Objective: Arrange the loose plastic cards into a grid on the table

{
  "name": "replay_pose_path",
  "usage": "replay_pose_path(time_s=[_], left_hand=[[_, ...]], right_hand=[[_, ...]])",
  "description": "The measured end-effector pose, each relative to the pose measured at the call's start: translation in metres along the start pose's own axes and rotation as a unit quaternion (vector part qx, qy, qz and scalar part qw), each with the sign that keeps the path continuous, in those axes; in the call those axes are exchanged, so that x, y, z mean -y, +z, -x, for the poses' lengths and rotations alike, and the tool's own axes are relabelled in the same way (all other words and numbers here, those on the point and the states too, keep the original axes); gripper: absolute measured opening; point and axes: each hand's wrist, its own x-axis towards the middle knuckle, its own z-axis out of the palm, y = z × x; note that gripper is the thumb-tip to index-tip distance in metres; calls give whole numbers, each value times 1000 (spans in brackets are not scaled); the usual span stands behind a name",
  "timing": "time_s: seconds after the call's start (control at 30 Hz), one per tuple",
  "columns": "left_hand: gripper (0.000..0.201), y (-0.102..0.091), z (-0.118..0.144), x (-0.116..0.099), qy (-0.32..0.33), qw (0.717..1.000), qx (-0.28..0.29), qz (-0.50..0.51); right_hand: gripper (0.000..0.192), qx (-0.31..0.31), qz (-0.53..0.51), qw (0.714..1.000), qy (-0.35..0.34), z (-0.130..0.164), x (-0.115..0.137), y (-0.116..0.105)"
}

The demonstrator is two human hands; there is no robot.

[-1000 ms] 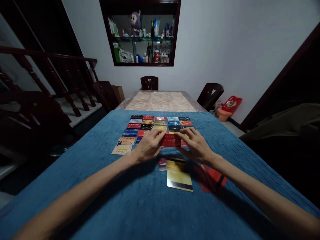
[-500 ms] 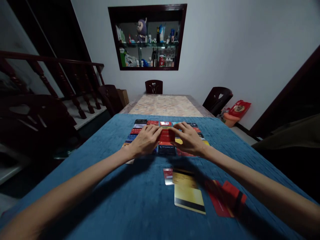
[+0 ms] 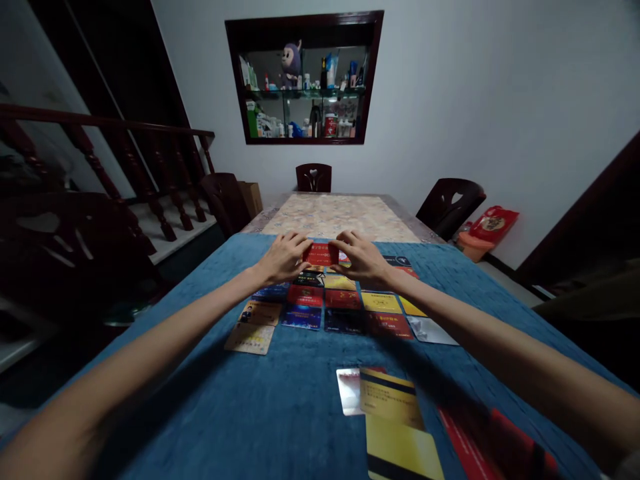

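Left hand: your left hand point(image 3: 284, 259) is stretched to the far end of the card grid, fingertips pinched on the left short edge of the red card point(image 3: 320, 254).
Right hand: your right hand point(image 3: 361, 259) mirrors it, fingers clamped on the card's right short edge, so the card is carried between 2 hands and stays level.
Red card: it sits between your 2 hands over the far row of the grid, long side across you; I cannot tell whether it already touches the cards below. Holding it by the ends leaves its face showing and its long edges free to line up with its neighbours.
Card grid: the cards point(image 3: 342, 299) lie face up in tidy rows and columns on the blue tablecloth point(image 3: 210, 400), edges nearly touching, which lets each one be read at a glance.
Stray card: 1 beige card point(image 3: 249, 337) lies at the near left corner of the grid, slightly skewed.
Loose pile: near you, well apart from the grid, a yellow card with a dark stripe point(image 3: 391, 407) overlaps a pale one, with red cards point(image 3: 495, 443) just beside them, within easy reach of your right arm.
Beyond: past the cloth the patterned tabletop point(image 3: 340, 215) is bare, with dark chairs round it.
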Motion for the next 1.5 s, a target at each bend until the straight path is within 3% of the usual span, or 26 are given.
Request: replay_pose_path(time_s=[0.27, 0.5, 0.7, 0.93, 1.5], left_hand=[[45, 35, -21, 32, -33, 998, 41, -20], [36, 55, -36, 45, -51, 993, 108, -5], [30, 73, -49, 54, -57, 985, 161, 18], [29, 91, -62, 63, -71, 976, 196, 54], [26, 114, -73, 76, -79, 965, 232, 89]], right_hand=[[40, 32, -18, 999, 37, -23, -24, 39], [31, 93, -3, 992, 82, -35, -35, 63], [28, 158, 2, 982, 106, -43, -38, 75], [26, 192, -6, 975, 113, -47, -48, 90], [28, 243, -17, 962, 122, -53, -60, 111]])
